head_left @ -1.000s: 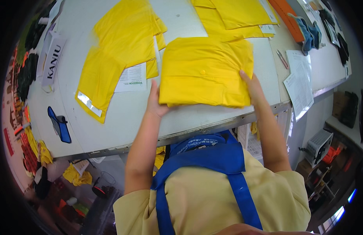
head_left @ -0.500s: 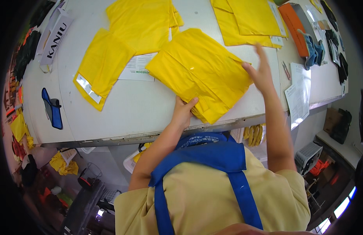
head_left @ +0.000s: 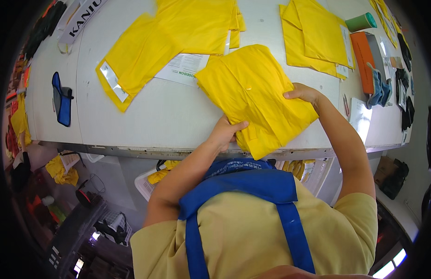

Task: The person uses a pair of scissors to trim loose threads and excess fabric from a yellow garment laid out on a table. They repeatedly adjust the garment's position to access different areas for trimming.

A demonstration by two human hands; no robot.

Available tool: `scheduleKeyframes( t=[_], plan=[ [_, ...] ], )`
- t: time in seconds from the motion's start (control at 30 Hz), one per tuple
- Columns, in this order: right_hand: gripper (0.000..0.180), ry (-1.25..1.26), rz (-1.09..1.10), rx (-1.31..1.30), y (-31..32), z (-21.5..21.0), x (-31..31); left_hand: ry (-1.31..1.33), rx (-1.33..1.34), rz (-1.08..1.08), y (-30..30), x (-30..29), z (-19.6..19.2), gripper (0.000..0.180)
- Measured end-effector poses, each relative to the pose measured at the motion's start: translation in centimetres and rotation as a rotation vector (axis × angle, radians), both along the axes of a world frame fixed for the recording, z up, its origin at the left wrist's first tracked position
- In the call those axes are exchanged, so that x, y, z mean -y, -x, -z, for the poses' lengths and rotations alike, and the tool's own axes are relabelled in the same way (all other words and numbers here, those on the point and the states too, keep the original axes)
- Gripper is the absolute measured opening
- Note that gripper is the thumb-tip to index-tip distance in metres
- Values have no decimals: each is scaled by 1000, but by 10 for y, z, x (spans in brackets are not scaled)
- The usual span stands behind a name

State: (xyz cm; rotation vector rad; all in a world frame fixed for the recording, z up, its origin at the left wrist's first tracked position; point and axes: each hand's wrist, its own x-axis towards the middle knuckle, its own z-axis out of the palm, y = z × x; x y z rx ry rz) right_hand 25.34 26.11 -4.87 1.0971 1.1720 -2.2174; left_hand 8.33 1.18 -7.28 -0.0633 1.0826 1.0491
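Note:
A folded yellow garment [head_left: 259,95], apparently rainwear with a snap button on it, is held at the table's front edge between my two hands. My left hand [head_left: 228,131] grips its lower left side, thumb on top and fingers underneath. On the right side, my right hand [head_left: 304,94] pinches the fabric with the thumb above; its other fingers are hidden beneath. Behind the garment lies a printed sheet [head_left: 182,69], partly covered by a spread pile of yellow garments [head_left: 178,32].
More folded yellow garments [head_left: 317,39] lie at the far right, near an orange box [head_left: 362,60], a green roll [head_left: 361,22] and blue gloves [head_left: 378,88]. A blue and black pouch [head_left: 62,99] lies at left. Below the table edge stands a white basket [head_left: 143,185].
My right hand has come down from above the garment and now holds its right side. The view has shifted, and the garment is slightly raised and bent.

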Motion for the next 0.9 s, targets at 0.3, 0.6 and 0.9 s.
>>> scheduleKeyframes(
  t=[0.3,0.6,0.9],
  plan=[
    [28,-1528,-749,161,42,-33,102,180,102,-139,-62,16,9,37],
    [113,-1615,-836,18,50,-51,200,51,339,-56,-42,56,2,23],
    [93,-1438,-759,231,59,-33,194,-283,-853,378,213,103,11,35]
  ],
)
